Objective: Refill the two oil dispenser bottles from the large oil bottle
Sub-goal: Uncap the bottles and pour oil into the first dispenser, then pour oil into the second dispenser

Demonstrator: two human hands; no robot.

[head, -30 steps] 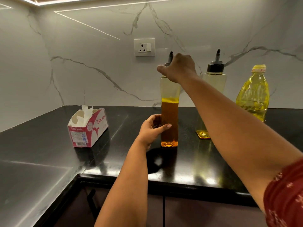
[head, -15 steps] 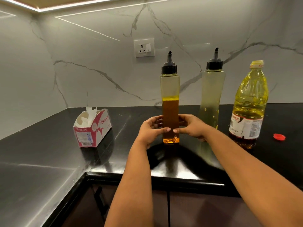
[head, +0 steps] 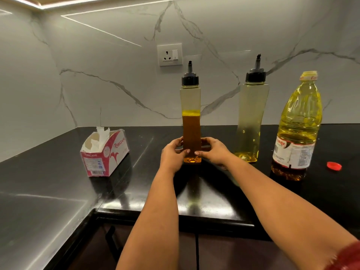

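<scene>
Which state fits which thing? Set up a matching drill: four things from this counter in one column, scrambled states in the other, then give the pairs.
Things
1. left dispenser bottle
2. right dispenser bottle
3. large oil bottle
4. red cap

States
A. lying loose on the counter
B. uncapped, labelled, partly filled
C. nearly empty, thin yellow layer at the bottom
D. amber oil past halfway, held at the base by the left hand and right hand

Pairs: 1-D, 2-C, 3-B, 4-A
</scene>
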